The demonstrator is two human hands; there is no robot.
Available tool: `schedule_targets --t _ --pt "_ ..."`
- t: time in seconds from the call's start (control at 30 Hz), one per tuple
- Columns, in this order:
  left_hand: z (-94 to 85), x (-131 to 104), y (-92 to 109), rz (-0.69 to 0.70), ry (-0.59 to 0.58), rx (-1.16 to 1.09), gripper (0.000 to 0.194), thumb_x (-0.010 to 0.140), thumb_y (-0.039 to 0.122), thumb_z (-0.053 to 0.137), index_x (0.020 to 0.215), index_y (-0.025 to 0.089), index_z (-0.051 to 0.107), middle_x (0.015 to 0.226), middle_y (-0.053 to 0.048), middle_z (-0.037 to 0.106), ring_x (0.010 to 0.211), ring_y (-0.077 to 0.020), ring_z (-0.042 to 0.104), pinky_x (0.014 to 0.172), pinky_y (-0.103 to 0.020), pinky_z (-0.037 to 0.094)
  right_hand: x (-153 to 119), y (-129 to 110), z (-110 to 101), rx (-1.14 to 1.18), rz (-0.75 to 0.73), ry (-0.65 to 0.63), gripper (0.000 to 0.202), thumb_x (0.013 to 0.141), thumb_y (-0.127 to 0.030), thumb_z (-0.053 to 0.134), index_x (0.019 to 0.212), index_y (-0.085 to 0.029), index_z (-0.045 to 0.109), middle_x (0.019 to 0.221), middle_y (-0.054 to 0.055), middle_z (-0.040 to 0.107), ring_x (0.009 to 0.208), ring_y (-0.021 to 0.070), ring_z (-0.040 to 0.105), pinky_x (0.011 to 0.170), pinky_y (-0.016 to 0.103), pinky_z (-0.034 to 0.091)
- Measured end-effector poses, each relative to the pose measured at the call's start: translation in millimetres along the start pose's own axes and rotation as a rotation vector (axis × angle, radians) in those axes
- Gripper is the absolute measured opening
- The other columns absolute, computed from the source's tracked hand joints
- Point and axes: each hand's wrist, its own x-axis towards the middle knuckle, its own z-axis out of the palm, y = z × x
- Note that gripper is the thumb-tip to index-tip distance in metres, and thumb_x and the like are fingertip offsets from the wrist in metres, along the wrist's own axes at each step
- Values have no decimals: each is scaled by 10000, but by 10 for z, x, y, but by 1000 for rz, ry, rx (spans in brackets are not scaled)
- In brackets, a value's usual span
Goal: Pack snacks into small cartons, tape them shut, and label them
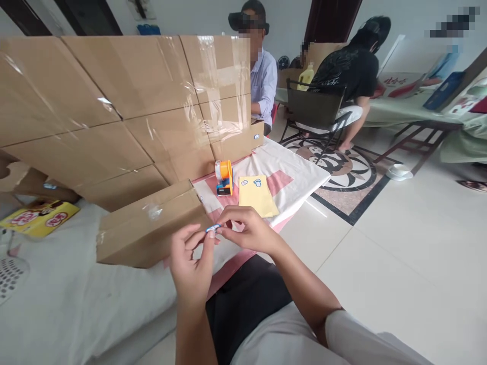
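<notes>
A small blue-and-white sticker [213, 229] is pinched between the fingertips of both my hands, above the near edge of the table. My left hand [193, 261] grips its left end between thumb and fingers. From the other side, my right hand [249, 230] holds the right end with thumb and forefinger. Just beyond lies a yellow paper sheet or envelope [256, 200], bearing two similar blue-edged stickers [257, 183]. An orange-and-blue tape dispenser [224, 177] stands left of it. The print on the held sticker is too small to read.
Taped cardboard boxes [152, 86] form a wall across the table, with a long carton [148, 223] before it. A yellow printed package [40, 218] lies at left. One person [262, 76] sits behind the boxes; another [346, 71] sits on a chair [315, 109].
</notes>
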Motion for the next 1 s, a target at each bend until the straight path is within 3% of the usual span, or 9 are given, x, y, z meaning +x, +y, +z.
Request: schedule_targets --t 0.13,0.3,0.4,0.57,0.67,0.73,0.87,0.93,1.0 --pt "-133 6 -34 -33 40 85 340 893 360 743 1157 221 581 859 -31 763 739 -177 762 720 -303 625 167 -16 142 -83 8 -26 125 959 -228 614 857 -195 678 868 32 646 738 149 578 692 288 458" --pt "-397 117 -90 -23 188 123 342 901 387 716 1167 221 580 913 -46 755 781 -172 746 694 -275 593 495 -106 326 -270 -108 -206 172 948 -140 571 792 -191 622 778 0 607 772 151 557 735 284 389" --pt "-593 376 -18 72 201 311 314 924 399 662 1177 222 604 932 -47 758 825 -170 723 731 -282 556 784 -113 435 -371 -167 -277 177 915 -136 572 747 -188 581 745 -10 590 765 151 542 746 288 360" --pt "-920 1036 153 22 -32 716 284 901 408 647 1146 268 670 840 -3 783 644 -175 632 664 -314 449 1404 67 586 -574 -92 -330 199 912 -156 532 732 -181 615 768 13 643 832 179 566 755 301 310" --pt "-1091 1264 89 -23 35 861 249 933 380 583 1133 274 686 760 2 762 723 -220 660 684 -323 420 1684 187 678 -707 23 -408 210 937 -168 511 804 -178 673 883 53 726 897 207 593 787 315 301" --pt "-1173 1284 -16 43 62 871 244 957 373 541 1105 263 701 809 -12 759 755 -216 664 717 -326 436 1780 227 729 -754 51 -460 227 960 -168 488 847 -175 684 958 78 749 916 217 604 791 320 304" --pt "-1203 1132 -191 297 5 877 258 993 368 510 1006 227 725 994 -68 761 909 -239 672 851 -375 465 1789 221 738 -738 37 -495 215 967 -146 467 860 -179 651 973 74 737 896 213 592 770 315 303" --pt "-1183 1040 -224 362 19 931 267 999 393 532 1048 231 739 1130 -97 758 1071 -287 667 944 -428 457 1725 225 656 -643 26 -436 209 959 -148 467 810 -185 609 883 44 700 840 194 568 761 307 303" --pt "-1196 970 -244 374 -3 989 333 983 456 578 1202 255 727 1363 -125 694 1290 -354 601 1072 -510 417 1610 278 510 -467 34 -285 211 964 -189 462 778 -192 561 793 13 626 783 174 535 744 301 310"
